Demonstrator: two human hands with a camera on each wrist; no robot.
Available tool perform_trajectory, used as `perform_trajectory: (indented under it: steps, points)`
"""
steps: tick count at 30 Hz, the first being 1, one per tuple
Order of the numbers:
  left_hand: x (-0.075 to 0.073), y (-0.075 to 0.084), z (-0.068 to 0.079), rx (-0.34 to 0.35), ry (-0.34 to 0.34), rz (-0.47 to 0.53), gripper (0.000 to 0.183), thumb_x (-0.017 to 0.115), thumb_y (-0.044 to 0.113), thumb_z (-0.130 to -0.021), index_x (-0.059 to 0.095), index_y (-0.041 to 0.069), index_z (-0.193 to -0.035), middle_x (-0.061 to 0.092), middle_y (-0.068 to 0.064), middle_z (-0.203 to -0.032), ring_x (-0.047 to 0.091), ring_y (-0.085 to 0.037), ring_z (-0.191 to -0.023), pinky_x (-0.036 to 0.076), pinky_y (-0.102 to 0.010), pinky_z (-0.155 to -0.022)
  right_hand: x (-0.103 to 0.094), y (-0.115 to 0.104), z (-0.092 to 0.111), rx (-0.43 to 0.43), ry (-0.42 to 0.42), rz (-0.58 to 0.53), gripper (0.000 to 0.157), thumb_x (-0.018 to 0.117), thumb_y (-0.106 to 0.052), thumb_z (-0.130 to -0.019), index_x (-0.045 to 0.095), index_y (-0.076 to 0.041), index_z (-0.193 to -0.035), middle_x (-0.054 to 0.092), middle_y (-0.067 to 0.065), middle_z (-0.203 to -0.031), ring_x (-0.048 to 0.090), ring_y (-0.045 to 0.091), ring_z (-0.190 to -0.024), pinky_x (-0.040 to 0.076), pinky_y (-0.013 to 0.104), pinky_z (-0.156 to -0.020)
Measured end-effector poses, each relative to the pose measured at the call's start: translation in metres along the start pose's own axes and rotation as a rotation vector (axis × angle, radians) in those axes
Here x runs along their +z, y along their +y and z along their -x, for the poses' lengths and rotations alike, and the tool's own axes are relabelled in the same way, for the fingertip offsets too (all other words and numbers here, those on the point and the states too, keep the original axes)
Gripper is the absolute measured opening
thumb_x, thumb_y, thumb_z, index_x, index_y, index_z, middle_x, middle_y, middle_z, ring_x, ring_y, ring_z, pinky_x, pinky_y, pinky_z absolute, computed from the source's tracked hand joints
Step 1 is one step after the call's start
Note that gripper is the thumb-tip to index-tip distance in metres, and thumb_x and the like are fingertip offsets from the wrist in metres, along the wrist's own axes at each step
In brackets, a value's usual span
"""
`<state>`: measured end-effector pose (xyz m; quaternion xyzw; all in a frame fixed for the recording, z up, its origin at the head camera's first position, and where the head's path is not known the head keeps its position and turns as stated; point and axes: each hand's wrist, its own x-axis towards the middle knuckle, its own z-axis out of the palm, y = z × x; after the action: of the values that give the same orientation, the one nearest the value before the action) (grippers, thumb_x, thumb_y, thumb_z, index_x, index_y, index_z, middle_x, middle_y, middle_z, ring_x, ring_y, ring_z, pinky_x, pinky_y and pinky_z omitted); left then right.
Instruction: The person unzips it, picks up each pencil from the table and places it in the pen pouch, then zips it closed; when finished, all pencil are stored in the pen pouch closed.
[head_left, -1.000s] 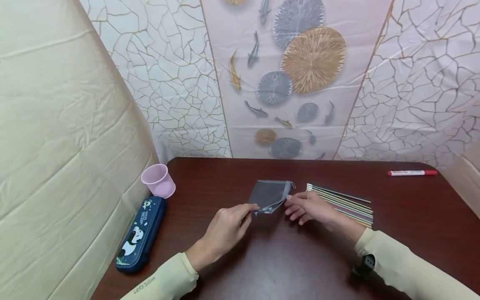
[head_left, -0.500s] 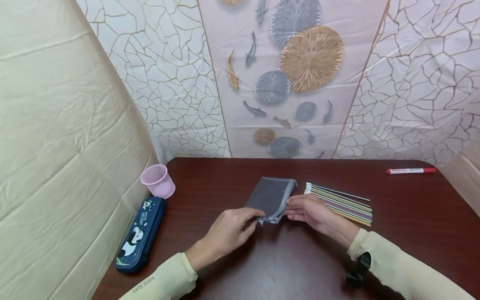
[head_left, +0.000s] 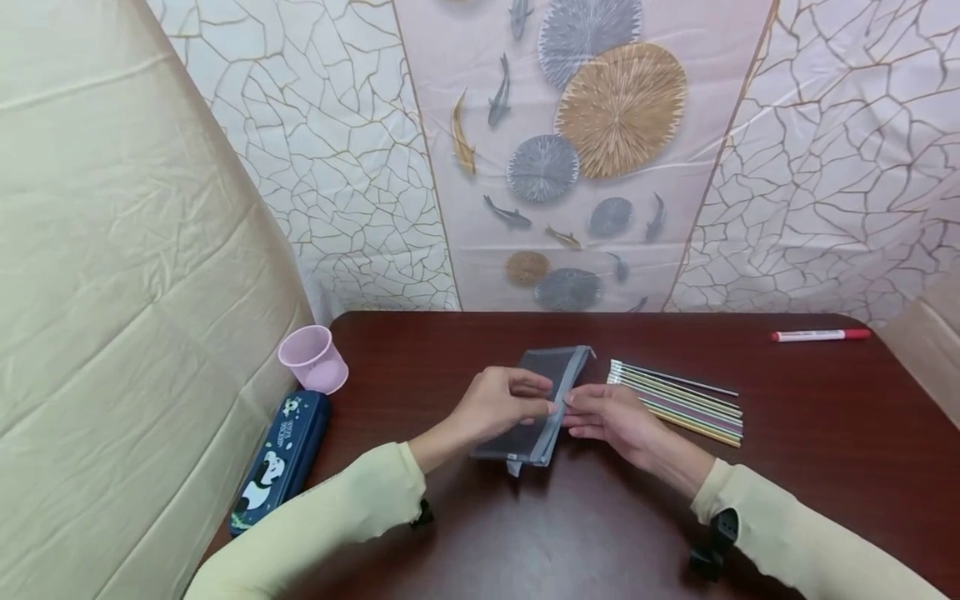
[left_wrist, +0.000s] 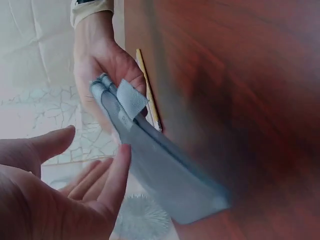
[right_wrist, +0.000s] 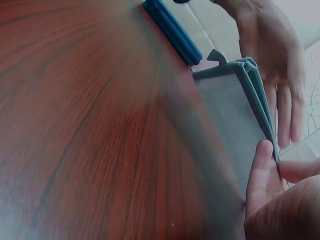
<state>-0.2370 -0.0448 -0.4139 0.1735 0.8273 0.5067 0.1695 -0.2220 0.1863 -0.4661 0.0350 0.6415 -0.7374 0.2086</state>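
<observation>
1. Grey mesh pouch [head_left: 517, 440]: located at the middle of the dark red-brown table [head_left: 592, 525], between the two hands. Its zipper band [head_left: 574, 373] runs along the side nearer the right hand; a small fabric tab [left_wrist: 132, 98] projects from one end. The pouch is tilted, zipper side up; whether its lower edge touches the table cannot be told.

2. Right hand [head_left: 615, 421]: grasping the pouch, with the zipper edge pinched between thumb and fingers, as the right wrist view shows.

3. Left hand [head_left: 502, 404]: released, its fingers extended and spread from the thumb beside the pouch. One fingertip overlaps the mesh in the left wrist view; actual contact cannot be told.

4. Slim pencil-like rods [head_left: 682, 404]: several, of various colours, laid side by side on the table just beyond the right hand, pale ends toward the pouch.

5. Red and white marker [head_left: 819, 335]: lying near the far right corner of the table, well apart from the rods.

6. Pink cup [head_left: 313, 358]: at the left edge of the table, tilted in the head view.

7. Dark blue case [head_left: 281, 462]: near the cup, along the same edge, its lid bearing a panda.
</observation>
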Motion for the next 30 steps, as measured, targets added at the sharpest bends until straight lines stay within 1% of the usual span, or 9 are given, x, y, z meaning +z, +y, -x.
perform_trajectory:
  steps: [1,4,6,10,15,18,23,26,30]
  points:
    - [0.001,0.001,-0.004,-0.016,0.011,0.006,0.04,0.086,0.029,-0.089,0.078,0.014,-0.124,0.08,-0.007,-0.123,0.079,-0.016,-0.108,0.068,-0.035,-0.089,0.001,-0.001,0.0,-0.003,0.003,-0.001,0.021,0.066,-0.019,-0.106,0.067,-0.002,-0.118,0.08,0.0,-0.1,0.078,0.013,-0.093,0.068,0.028,-0.087]
    - [0.005,-0.001,-0.013,-0.03,0.052,-0.067,0.042,0.088,0.032,-0.087,0.078,0.016,-0.124,0.079,-0.007,-0.124,0.076,-0.015,-0.116,0.066,-0.029,-0.088,0.003,-0.002,0.0,-0.013,0.012,-0.002,0.025,0.067,-0.022,-0.106,0.066,-0.002,-0.12,0.08,-0.001,-0.101,0.077,0.012,-0.094,0.067,0.028,-0.088]
    - [0.007,-0.005,-0.019,-0.041,0.059,-0.078,0.046,0.09,0.031,-0.085,0.077,0.013,-0.126,0.08,-0.007,-0.122,0.076,-0.017,-0.116,0.066,-0.029,-0.086,0.005,-0.001,-0.001,-0.018,0.023,-0.019,0.022,0.067,-0.021,-0.105,0.067,-0.003,-0.118,0.08,-0.001,-0.099,0.077,0.011,-0.093,0.067,0.027,-0.087]
    - [0.012,-0.01,-0.023,-0.058,0.059,-0.1,0.051,0.091,0.031,-0.083,0.077,0.009,-0.127,0.081,-0.007,-0.117,0.077,-0.015,-0.113,0.066,-0.027,-0.084,0.006,0.001,-0.003,-0.025,0.032,-0.057,0.014,0.068,-0.019,-0.105,0.07,-0.006,-0.112,0.08,-0.001,-0.096,0.077,0.01,-0.091,0.067,0.026,-0.085]
    - [0.015,-0.011,-0.024,-0.057,0.059,-0.11,0.039,0.089,0.025,-0.084,0.08,0.013,-0.121,0.083,-0.003,-0.108,0.078,-0.01,-0.105,0.065,-0.024,-0.077,0.005,0.002,-0.003,-0.026,0.039,-0.033,0.016,0.068,-0.019,-0.105,0.07,-0.006,-0.113,0.079,-0.001,-0.096,0.077,0.011,-0.092,0.067,0.028,-0.086]
    - [0.015,-0.01,-0.025,-0.059,0.054,-0.078,0.03,0.084,0.018,-0.086,0.082,0.014,-0.116,0.084,-0.003,-0.103,0.08,-0.01,-0.095,0.064,-0.023,-0.071,0.003,0.001,-0.004,-0.033,0.041,0.01,0.021,0.067,-0.02,-0.106,0.069,-0.003,-0.117,0.078,0.0,-0.097,0.076,0.013,-0.093,0.067,0.03,-0.089]
    - [0.013,-0.011,-0.028,-0.088,0.045,0.0,0.029,0.077,0.005,-0.089,0.08,0.006,-0.118,0.083,-0.008,-0.098,0.08,-0.015,-0.082,0.069,-0.032,-0.071,0.0,0.001,-0.004,-0.048,0.051,0.056,0.023,0.066,-0.017,-0.105,0.069,0.0,-0.119,0.078,0.0,-0.095,0.076,0.014,-0.091,0.067,0.029,-0.085]
    - [0.01,-0.014,-0.03,-0.089,0.038,-0.017,0.033,0.078,0.003,-0.09,0.077,0.003,-0.123,0.083,-0.01,-0.094,0.08,-0.016,-0.079,0.07,-0.039,-0.072,0.0,0.003,-0.004,-0.071,0.043,0.11,0.024,0.067,-0.015,-0.105,0.069,0.003,-0.12,0.078,0.001,-0.092,0.076,0.013,-0.087,0.067,0.027,-0.08]
    - [0.005,-0.017,-0.034,-0.061,0.018,-0.03,0.033,0.082,0.008,-0.09,0.076,0.001,-0.122,0.082,-0.008,-0.086,0.08,-0.017,-0.074,0.07,-0.041,-0.069,0.002,0.003,-0.004,-0.133,0.012,0.199,0.024,0.065,-0.013,-0.105,0.067,0.007,-0.119,0.075,0.0,-0.091,0.074,0.014,-0.084,0.066,0.026,-0.075]
